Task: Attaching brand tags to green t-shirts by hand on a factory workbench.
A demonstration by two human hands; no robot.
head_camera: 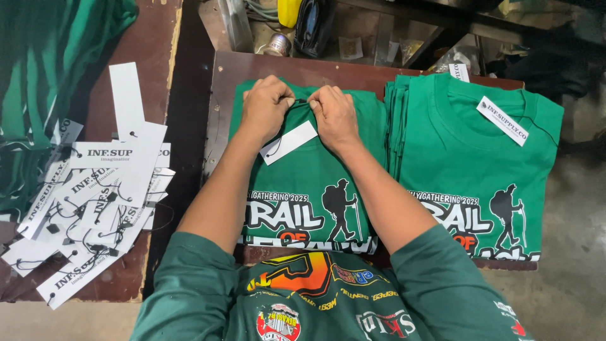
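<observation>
Dark wooden table (221, 95) | folded green shirt (303, 170) centre, near edge | left hand (265, 104), right hand (333, 113) at far collar, fingertips pinching black tag string | white hang tag (289, 143) between wrists | tagged shirt stack (480, 164) right | loose tags (95, 196) left

Green folded T-shirt (303, 183) under the hands — white lettering, orange accent, black hiker print. Matching green stack (480, 170) at right. White hang tags (95, 189) with black strings, left — on a brown table (158, 57).
</observation>
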